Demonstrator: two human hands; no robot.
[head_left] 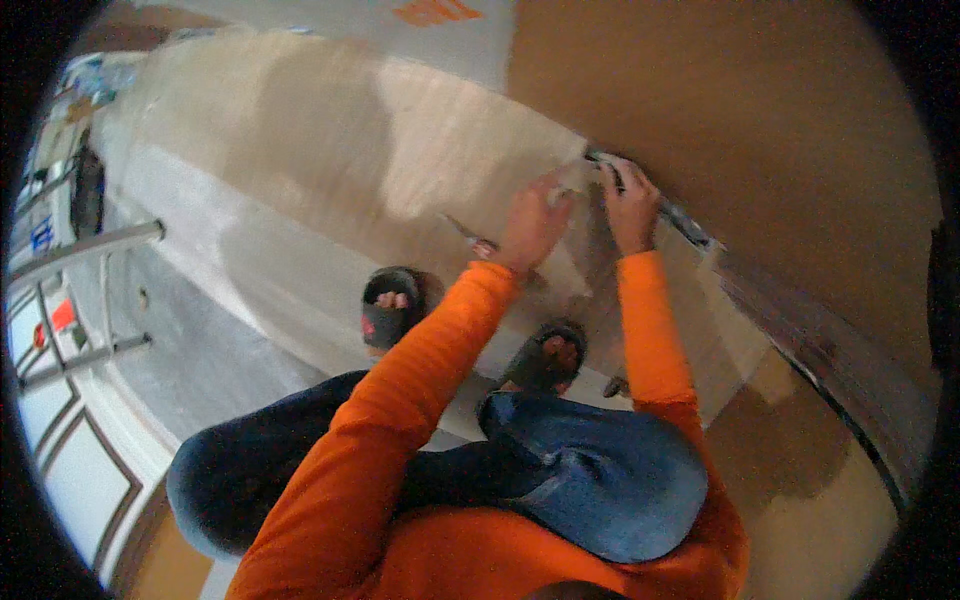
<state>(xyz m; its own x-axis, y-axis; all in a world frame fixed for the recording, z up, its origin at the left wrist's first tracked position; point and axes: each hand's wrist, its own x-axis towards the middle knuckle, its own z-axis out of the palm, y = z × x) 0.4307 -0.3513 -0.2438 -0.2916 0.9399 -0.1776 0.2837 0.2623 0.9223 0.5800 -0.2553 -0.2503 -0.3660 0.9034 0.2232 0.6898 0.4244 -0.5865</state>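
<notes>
My right hand [628, 205] is at the foot of a broad brown panel [750, 120], its fingers bent over a dark strip [685, 222] running along the panel's lower edge. Just left of it, my left hand [535, 225] hovers over the pale floor with fingers curled together. Something small and whitish shows at its fingertips, too blurred to name. Beside the left wrist lies a slim pointed tool with a reddish handle [482, 246], perhaps scissors; its blade points away to the left.
My feet, in dark slide sandals [393, 305], rest on the floor below my hands. A small dark object [616, 386] lies by my right forearm. Metal tubing [90, 250] like a ladder stands at the left, with assorted items behind it. Orange marks show on a grey surface [455, 40] at the top.
</notes>
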